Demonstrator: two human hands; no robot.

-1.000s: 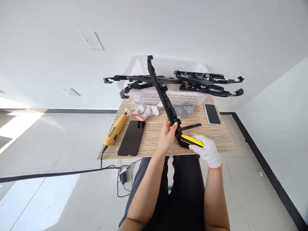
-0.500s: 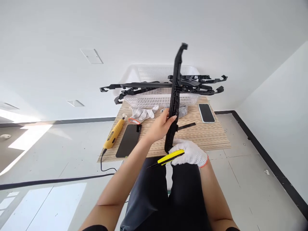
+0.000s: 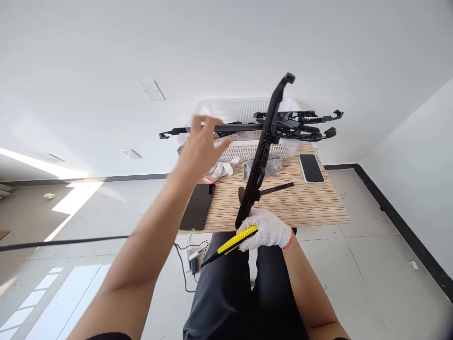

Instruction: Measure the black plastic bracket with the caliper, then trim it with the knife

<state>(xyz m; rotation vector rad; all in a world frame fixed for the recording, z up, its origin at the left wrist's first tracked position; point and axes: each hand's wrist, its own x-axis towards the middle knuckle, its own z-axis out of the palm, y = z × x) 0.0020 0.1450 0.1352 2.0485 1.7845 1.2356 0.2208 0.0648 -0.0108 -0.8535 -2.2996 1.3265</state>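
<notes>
My left hand (image 3: 203,146), bare and a little blurred, is raised in front of the basket's left part with its fingers apart. Behind it, a long black plastic trim piece (image 3: 244,127) lies across the white basket (image 3: 288,149); I cannot tell whether the fingers touch it. My gloved right hand (image 3: 264,229) is closed round a yellow utility knife (image 3: 237,239) with a dark blade pointing down and left. The same hand grips the lower end of another black trim piece (image 3: 262,153), which stands tilted, its hooked top leaning right.
Several black trim pieces (image 3: 304,134) stick out of the basket's right side. On the wooden table (image 3: 311,208) lie a dark phone (image 3: 197,207), a light-edged phone (image 3: 311,168), white gloves (image 3: 222,169), a grey knitted cloth (image 3: 273,166) and a thin black tool (image 3: 278,188).
My left hand has let go of the upright trim piece and moved up and left to the basket. The trim piece now leans further right, held by my right hand alone.
</notes>
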